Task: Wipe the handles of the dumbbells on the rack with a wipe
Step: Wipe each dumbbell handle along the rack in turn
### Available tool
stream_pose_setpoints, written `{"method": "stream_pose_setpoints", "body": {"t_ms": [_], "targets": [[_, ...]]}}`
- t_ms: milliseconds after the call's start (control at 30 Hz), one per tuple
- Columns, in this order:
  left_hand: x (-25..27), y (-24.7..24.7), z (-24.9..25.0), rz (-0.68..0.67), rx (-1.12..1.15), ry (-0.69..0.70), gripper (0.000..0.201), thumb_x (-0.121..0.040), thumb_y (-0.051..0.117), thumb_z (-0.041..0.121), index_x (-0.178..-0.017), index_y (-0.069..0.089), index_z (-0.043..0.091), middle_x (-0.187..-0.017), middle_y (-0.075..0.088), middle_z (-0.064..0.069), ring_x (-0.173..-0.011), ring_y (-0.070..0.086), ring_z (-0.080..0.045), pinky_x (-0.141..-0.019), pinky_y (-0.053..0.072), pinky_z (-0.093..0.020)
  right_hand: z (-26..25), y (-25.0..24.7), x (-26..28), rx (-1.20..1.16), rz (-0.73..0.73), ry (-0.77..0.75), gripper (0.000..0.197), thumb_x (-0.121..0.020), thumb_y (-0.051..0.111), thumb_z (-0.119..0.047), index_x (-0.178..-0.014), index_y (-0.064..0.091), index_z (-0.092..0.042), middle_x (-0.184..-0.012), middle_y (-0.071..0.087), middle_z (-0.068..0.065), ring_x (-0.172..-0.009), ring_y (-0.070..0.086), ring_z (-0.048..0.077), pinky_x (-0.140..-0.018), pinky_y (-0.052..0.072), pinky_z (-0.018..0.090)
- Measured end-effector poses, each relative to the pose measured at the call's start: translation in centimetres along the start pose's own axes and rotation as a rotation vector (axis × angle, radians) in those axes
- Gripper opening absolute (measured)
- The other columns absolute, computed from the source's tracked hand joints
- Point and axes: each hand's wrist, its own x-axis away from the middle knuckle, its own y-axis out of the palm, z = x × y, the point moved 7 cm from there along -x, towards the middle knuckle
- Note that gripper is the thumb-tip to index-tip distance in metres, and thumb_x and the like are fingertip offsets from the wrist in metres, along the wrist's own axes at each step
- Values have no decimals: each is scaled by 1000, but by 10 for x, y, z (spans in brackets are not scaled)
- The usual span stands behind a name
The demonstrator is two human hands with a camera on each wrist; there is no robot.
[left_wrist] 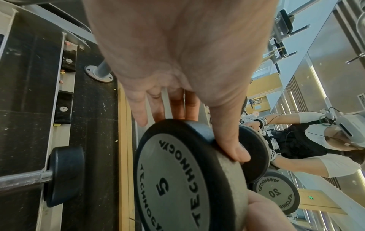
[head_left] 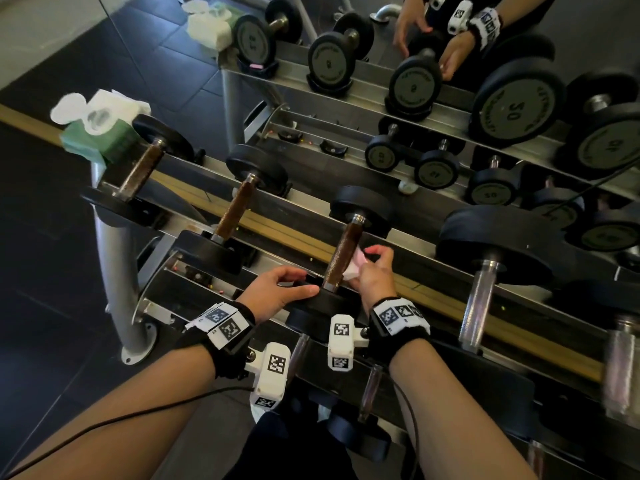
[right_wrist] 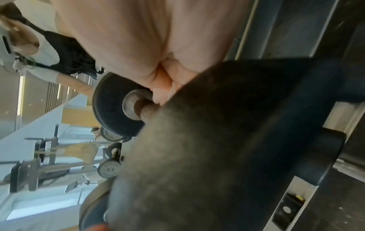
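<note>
On the rack's top tier, the third dumbbell from the left has a brown handle [head_left: 343, 259] and a head marked 5 [left_wrist: 173, 179]. My right hand [head_left: 372, 263] pinches a white and pink wipe [head_left: 354, 265] against the right side of that handle, near its lower half. My left hand [head_left: 294, 284] grips the dumbbell's near black head [head_left: 325, 301]. In the left wrist view the thumb [left_wrist: 231, 140] lies on the rim and the other fingers reach over the far side. In the right wrist view the blurred head [right_wrist: 197, 156] hides most of the handle and the wipe.
A green wipe pack [head_left: 100, 133] with its lid open sits at the rack's left end. Two more brown-handled dumbbells [head_left: 235, 209] lie to the left. A bigger one with a chrome handle [head_left: 479, 299] lies to the right. A mirror behind reflects the rack [head_left: 346, 81].
</note>
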Motion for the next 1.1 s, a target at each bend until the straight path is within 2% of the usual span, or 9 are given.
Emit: {"method": "stream_pose_setpoints", "body": {"t_ms": [100,167,333,433,533,633,700,867,1100], "targets": [[1,0,0,3,0,1,70,-57,79,56,-120,63,30,-117,67,7,-112,61,-14,-105,46,-45,9,-5,11,129,-14,5,30,-94,55,-23,-85,41,-48,-102,60,7,-87,63,26,-71,54,43],[1,0,1,2,-5,1,72,-56,79,58,-120,63,30,-118,66,7,-113,61,-15,-106,46,-46,15,-11,12,167,-36,6,30,-93,51,-18,-88,41,-45,-100,58,6,-84,62,24,-61,47,34],[1,0,1,-3,-28,0,69,-58,77,57,-121,62,31,-117,65,8,-112,59,-14,-106,46,-44,6,-29,-2,125,97,2,31,-92,40,-2,-96,47,-32,-98,55,7,-83,58,25,-64,48,35],[1,-1,2,-4,-38,4,71,-58,76,58,-122,62,31,-117,65,10,-112,59,-11,-104,46,-41,0,-42,-10,63,230,-56,29,-89,39,3,-101,49,-22,-88,51,2,-75,53,17,-57,39,29],[2,0,3,-12,-39,5,65,-65,77,52,-124,61,30,-119,64,9,-113,59,-12,-104,46,-39,-2,-44,-16,23,271,-17,26,-90,43,2,-105,48,-19,-87,48,0,-77,50,18,-65,42,30],[1,0,2,-11,-37,-1,56,-72,77,47,-123,60,32,-117,63,11,-113,58,-10,-96,48,-31,-2,-34,-20,-31,227,58,29,-91,44,2,-107,50,-21,-103,49,6,-91,50,22,-86,48,44],[1,0,2,-7,-49,1,49,-76,77,44,-121,59,35,-115,61,14,-113,57,-8,-93,47,-27,0,-24,-22,-117,153,81,34,-90,45,2,-110,54,-23,-110,51,7,-95,55,25,-86,51,46],[2,0,1,6,-56,-5,48,-78,76,44,-122,59,35,-120,61,10,-115,56,-12,-106,44,-41,9,-10,-20,-254,12,49,37,-85,69,-12,-108,54,-36,-114,62,9,-100,66,30,-82,57,45],[2,1,1,16,-41,-3,45,-78,77,41,-120,59,35,-118,61,10,-114,56,-12,-107,44,-42,11,-1,-14,-247,-33,-14,58,-91,49,7,-110,56,-47,-122,57,3,-108,62,25,-88,57,49]]}}
